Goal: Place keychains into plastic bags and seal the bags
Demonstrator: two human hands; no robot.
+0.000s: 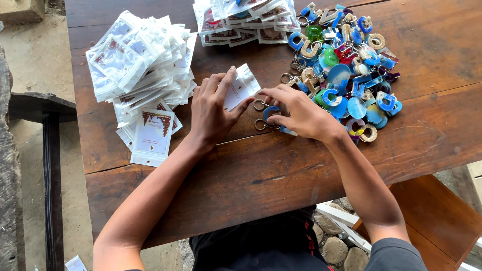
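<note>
Nearest the person, the left hand (213, 113) pinches a small white pouch (240, 89) between thumb and fingers, the remaining fingers loosely curled. The right hand (300, 113) is partly closed, its fingertips holding a blue letter keychain (271, 114) on the wooden table (261, 170), just beside the pouch.

Risk: the pouch mouth cannot be seen to be open; a closed or twisted mouth could catch the metal ring and let the keychain slip from the fingertips.

Risk: to the left, the pile of empty pouches (143, 65) leans loosely; a forearm nudge could slide some off the table edge.

Risk: farther right, the heap of keychains (346, 60) lies tangled, so lifting one may drag neighbours. The filled pouches (246, 22) sit farthest away.
</note>
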